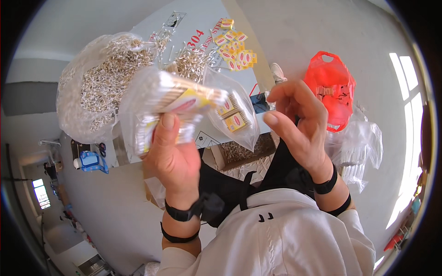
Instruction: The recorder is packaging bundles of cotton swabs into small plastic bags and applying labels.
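Observation:
My left hand [174, 158] grips a clear plastic bag of cotton swab bundles [161, 96], raised over the near part of the table. Yellow-and-white labels show on the bundles, and motion blurs the bag slightly. To its right, my right hand [301, 122] is in the air with thumb and forefinger apart and nothing between them. Between the hands, another clear bag [248, 131] lies at the table's edge with labelled swab bundles [235, 121] inside. Behind the held bag is a pile of loose cotton swabs [191, 63].
A large clear sack of loose swabs [103, 87] stands at left. Small yellow labels [237, 53] are scattered on the far tabletop. A box of swabs [246, 149] sits below the near edge. At right are a red plastic bag [329, 73] and clear bags [363, 135]. A blue packet [90, 161] lies left.

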A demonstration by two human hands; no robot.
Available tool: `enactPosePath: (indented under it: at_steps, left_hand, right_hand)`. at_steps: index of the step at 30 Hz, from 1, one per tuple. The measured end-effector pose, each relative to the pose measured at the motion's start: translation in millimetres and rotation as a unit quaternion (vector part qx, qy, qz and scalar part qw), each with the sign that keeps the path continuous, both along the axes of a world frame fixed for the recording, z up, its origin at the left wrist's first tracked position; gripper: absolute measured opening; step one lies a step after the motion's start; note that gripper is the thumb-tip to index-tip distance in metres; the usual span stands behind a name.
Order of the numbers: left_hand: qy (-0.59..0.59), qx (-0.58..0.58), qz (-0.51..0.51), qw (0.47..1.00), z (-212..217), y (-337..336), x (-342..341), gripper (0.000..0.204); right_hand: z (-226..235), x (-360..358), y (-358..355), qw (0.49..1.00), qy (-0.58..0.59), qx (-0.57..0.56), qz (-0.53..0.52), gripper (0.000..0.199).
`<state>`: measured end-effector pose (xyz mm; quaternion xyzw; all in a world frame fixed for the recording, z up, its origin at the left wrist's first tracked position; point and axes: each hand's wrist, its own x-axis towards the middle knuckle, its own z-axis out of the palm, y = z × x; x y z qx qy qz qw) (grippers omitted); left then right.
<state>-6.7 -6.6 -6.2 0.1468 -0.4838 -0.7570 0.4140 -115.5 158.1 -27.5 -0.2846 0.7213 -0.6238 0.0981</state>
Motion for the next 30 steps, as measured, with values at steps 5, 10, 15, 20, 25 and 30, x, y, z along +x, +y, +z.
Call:
enactPosePath:
  at_steps: [5,10,15,20,25,30]
  left_hand:
    - [-0.203,-0.389,0.062,0.896,-11,-6,-20,0.02]
    - [-0.411,-0.616,-0.072,0.668,-10,-5,-9,0.013]
    - [-0.481,-0.691,-0.161,0.515,-11,4,-18,0.004]
    - [-0.437,-0.543,-0.309,0.647,-46,-18,-38,0.01]
    - [-0.399,-0.582,-0.359,0.611,-74,-27,-57,0.013]
    - [-0.388,-0.564,-0.397,0.611,-65,-32,-38,0.013]
  right_hand:
    - [-20,-6,-24,0.988,0.064,0.133,0.034,0.022]
    - [-43,-15,-32,0.998,-0.046,0.032,0.018,0.019]
    - [-43,1,-43,1.0,0.003,0.013,0.022,0.02]
    - [-42,22,-50,0.989,0.114,0.096,-0.01,0.016]
    - [-47,38,-57,0.981,0.161,0.111,0.011,0.024]
    - [-48,41,-61,0.99,0.126,0.064,0.023,0.025]
